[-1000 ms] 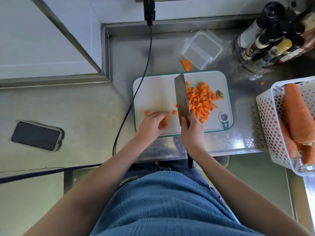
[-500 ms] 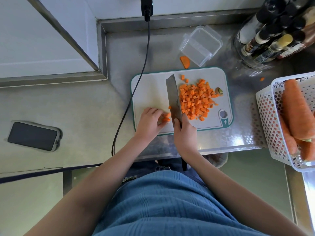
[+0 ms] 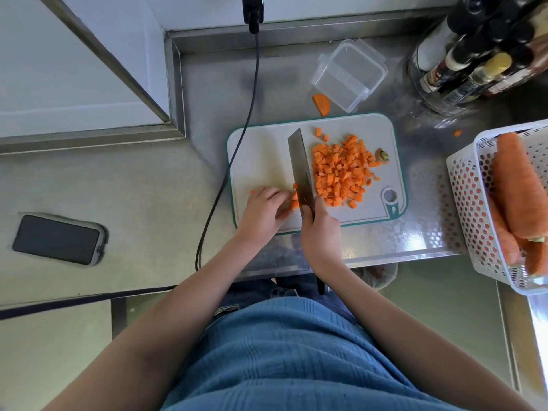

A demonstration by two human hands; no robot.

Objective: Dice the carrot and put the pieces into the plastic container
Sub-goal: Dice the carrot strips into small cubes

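— Fingers first: what are yours doing on the board?

— Your left hand (image 3: 264, 210) has its fingers curled down over the carrot strips (image 3: 293, 201), pinning them to the cutting board (image 3: 261, 152) at about 7 o'clock on it. Your right hand (image 3: 318, 229) is wrapped round the handle of the cleaver (image 3: 301, 170), index finger laid along the blade's base. Both forearms run in from 6 o'clock, the left angled toward 1 o'clock, the right toward 11.

— And the blade?

— It stands on edge, tip pointing to 12 o'clock, right against the strip ends beside your left fingertips.

— How does the carrot look?

— A loose heap of small orange diced pieces (image 3: 342, 170) lies just right of the blade, around the board's centre toward 3 o'clock, with a few strays at its 12 o'clock edge. The trimmed green-tipped stem end (image 3: 382, 155) sits at the heap's 2 o'clock side. A thin carrot slice (image 3: 321, 103) lies off the board at 12 o'clock, touching or nearly touching the clear plastic container (image 3: 350, 74), which holds no pieces.
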